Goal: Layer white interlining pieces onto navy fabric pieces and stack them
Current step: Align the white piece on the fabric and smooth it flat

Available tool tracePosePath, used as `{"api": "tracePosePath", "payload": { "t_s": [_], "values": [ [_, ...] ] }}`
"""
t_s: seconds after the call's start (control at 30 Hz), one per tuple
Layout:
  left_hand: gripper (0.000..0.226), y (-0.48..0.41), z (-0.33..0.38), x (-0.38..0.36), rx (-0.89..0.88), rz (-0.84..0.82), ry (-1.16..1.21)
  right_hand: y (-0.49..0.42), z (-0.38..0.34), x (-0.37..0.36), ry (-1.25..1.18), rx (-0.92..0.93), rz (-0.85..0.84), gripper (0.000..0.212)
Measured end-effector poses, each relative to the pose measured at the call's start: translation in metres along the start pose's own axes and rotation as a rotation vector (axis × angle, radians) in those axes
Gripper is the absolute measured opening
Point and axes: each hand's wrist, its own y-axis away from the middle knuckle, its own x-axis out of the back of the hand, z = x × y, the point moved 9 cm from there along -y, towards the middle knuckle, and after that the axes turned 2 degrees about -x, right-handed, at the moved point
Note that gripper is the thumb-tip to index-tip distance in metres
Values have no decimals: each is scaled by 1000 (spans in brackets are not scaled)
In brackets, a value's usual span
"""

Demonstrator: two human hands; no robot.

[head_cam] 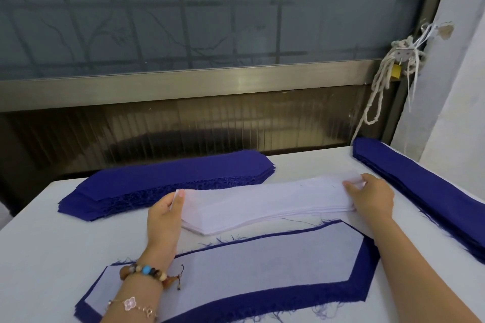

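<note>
On the bench (39, 244), the left hand (164, 217) pinches the left end of the white interlining stack (262, 203), and the right hand (374, 200) grips its right end. Just in front lies a layered navy piece (288, 299) topped with white interlining. A rear navy stack (170, 178) lies behind, and a side navy stack (420, 186) lies at the right.

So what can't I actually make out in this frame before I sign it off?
Head view only:
- Layered piece: near-left corner cut off by the bottom edge and covered by the left forearm.
- Right navy stack: runs off the right edge, so its length is unknown.
- Interlining stack: sheet count too fine; the right hand hides how many its grip takes.
- Outside the frosted window: blurred.
</note>
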Motion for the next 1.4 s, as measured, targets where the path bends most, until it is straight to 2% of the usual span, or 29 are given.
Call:
{"api": "tracePosePath", "payload": {
  "t_s": [0.2,0.37,0.6,0.73,0.83,0.97,1.1,1.2,1.4],
  "values": [
    [16,-1,0,-4,-10,-34,-26,-1,1,7,-77,-5,50,43],
    [29,-2,-5,0,2,-5,-66,0,6,14,-158,-59,86,29],
    [43,0,-6,9,-20,67,-57,3,-4,21,-223,-1,138,27],
    [26,0,-1,7,-68,41,-89,6,-9,18,-277,36,112,24],
    [16,0,1,7,-94,40,-148,6,-9,22,-201,50,159,26],
    [19,-2,-4,7,-43,39,-147,8,-13,36,-166,68,247,25],
    [22,-4,-8,6,-26,34,-152,12,-26,28,-294,186,164,16],
    [23,-5,-10,6,-15,32,-156,11,-20,15,-311,130,76,11],
    [21,-6,-12,9,-20,64,-146,7,-10,16,-275,50,89,14]
  ]
}}
